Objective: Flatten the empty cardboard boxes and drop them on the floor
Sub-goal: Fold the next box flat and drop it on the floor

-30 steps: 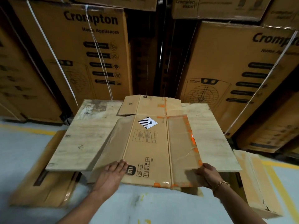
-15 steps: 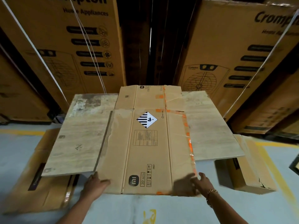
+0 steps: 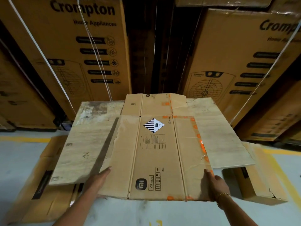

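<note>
A flattened brown cardboard box with a black-and-white diamond label and orange tape lies on a wooden board, its near edge hanging past the board towards me. My left hand grips the box's near left corner, fingers tucked under the cardboard. My right hand, with a gold bracelet on the wrist, grips the near right corner, thumb on top.
The wooden board rests on two cardboard boxes, the left support box and the right support box, standing on a grey floor with yellow lines. Tall strapped Crompton cartons are stacked right behind the board.
The flattened box has slid towards me and now overhangs the board's near edge more. Both hands shifted from its top to gripping its near corners.
</note>
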`<control>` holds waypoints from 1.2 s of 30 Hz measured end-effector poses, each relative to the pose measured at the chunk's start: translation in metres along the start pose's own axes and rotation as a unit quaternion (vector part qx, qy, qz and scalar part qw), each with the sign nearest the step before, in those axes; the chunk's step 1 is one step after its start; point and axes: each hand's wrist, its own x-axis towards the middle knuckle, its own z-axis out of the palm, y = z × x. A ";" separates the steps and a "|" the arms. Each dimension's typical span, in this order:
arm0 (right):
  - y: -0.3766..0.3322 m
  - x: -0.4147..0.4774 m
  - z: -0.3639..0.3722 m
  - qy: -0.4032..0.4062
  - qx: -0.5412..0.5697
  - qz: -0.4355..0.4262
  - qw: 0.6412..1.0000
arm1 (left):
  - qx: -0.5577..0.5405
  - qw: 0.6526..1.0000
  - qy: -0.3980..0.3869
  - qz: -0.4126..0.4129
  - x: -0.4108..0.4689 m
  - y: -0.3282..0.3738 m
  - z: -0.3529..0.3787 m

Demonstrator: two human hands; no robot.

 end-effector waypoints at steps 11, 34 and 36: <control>-0.020 -0.028 -0.052 0.076 -0.056 -0.161 0.982 | 0.080 0.979 0.094 0.163 -0.092 0.011 0.002; -0.165 -0.272 0.193 -0.090 -0.032 -0.403 0.910 | -0.089 0.921 0.368 0.096 -0.169 -0.191 -0.326; -0.170 -0.304 0.235 -0.107 -0.035 -0.390 0.914 | -0.088 0.920 0.370 0.098 -0.163 -0.208 -0.369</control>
